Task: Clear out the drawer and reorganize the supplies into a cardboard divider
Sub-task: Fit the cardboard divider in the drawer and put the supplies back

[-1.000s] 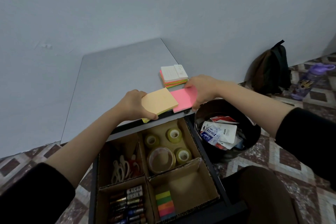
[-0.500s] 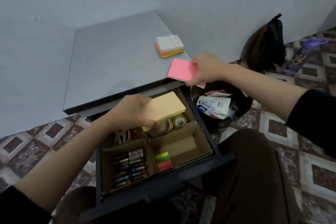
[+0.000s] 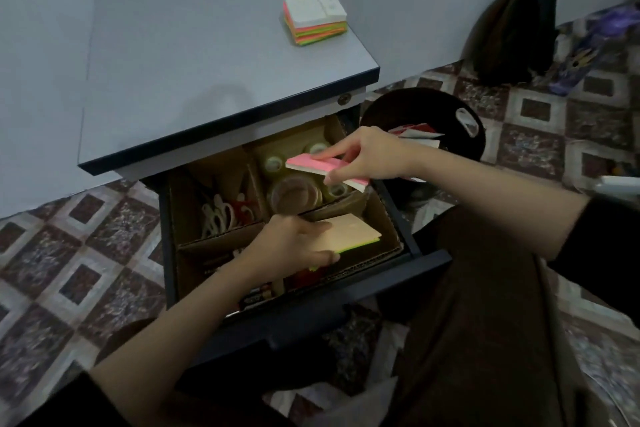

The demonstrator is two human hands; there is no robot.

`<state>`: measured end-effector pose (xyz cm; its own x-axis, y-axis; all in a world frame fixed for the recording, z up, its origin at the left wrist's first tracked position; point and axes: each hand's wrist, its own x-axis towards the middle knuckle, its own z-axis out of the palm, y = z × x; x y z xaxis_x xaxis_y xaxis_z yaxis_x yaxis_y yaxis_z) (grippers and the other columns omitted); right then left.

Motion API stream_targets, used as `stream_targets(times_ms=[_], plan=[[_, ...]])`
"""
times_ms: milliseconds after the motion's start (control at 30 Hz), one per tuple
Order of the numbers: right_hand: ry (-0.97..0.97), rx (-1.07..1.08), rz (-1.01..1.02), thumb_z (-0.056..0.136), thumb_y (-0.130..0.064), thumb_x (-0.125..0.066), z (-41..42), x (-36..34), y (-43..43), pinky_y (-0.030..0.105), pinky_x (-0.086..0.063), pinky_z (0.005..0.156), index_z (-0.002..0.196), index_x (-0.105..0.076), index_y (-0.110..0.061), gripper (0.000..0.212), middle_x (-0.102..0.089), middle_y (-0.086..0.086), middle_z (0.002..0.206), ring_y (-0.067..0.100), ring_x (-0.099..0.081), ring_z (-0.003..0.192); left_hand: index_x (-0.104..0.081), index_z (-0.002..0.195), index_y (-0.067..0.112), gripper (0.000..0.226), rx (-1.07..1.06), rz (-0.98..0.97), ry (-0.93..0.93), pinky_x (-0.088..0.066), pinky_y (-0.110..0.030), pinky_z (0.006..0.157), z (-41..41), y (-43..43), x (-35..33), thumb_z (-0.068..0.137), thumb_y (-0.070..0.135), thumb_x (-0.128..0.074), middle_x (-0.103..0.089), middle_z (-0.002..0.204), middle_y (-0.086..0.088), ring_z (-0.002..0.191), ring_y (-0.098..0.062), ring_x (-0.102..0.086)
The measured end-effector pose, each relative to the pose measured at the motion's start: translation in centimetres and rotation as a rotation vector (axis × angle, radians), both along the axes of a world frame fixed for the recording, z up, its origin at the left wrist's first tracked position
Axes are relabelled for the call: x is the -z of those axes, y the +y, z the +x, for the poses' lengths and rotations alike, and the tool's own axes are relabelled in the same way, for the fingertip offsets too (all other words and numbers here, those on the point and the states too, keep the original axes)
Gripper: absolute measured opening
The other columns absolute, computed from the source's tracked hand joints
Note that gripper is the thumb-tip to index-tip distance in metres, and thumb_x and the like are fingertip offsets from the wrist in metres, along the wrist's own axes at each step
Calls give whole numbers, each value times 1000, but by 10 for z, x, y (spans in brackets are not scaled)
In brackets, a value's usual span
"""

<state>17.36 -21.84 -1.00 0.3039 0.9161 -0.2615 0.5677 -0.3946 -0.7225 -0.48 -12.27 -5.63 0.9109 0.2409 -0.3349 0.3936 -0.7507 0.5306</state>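
Observation:
The dark drawer [image 3: 429,262] stands pulled out with a cardboard divider [image 3: 389,218] in it. My left hand [image 3: 294,246] grips an orange sticky-note pad [image 3: 349,232] low inside the front right compartment. My right hand [image 3: 367,156] pinches a pink sticky-note pad [image 3: 311,163] above the back right compartment, over the tape rolls [image 3: 294,194]. Scissors [image 3: 225,215] lie in the back left compartment. Markers [image 3: 259,296] show at the front left, mostly hidden by my left forearm.
A stack of coloured note pads [image 3: 315,19] sits on the grey desk top [image 3: 194,45]. A black bin [image 3: 433,125] with paper scraps stands right of the drawer. A dark backpack [image 3: 516,24] and a purple bottle [image 3: 588,48] lie by the wall.
Both hands came down from the desk top. The left one carried the orange pad into the front right compartment; the right one brought the pink pad over the tape compartment.

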Motion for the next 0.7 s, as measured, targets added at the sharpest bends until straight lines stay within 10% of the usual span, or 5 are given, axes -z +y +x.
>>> stream_targets(times_ms=[367,567,700], plan=[[117,6,-3,77,-40,-72,7,43,24,5,-34,54,117,-64,-36,41,-63,-8,87,-4,-50,65,-38,142,24,66,87,-30,129,-17,-21,110,18,-18,42,85,48,-59,-32,144,-8,134,-19,-26],[136,18,-26,77,-40,-72,10,51,28,19,-38,64,118,-64,-35,43,-69,5,102,24,-60,89,-40,141,23,71,33,-40,134,-17,-24,112,22,-20,47,80,49,-65,-30,148,-8,137,-20,-24],[146,18,-31,77,-38,-73,9,48,27,7,-36,57,118,-64,-34,43,-69,0,100,8,-55,74,-53,131,21,44,43,-145,157,-20,-20,107,25,-19,50,94,44,-43,-38,138,-4,131,-18,-31]])
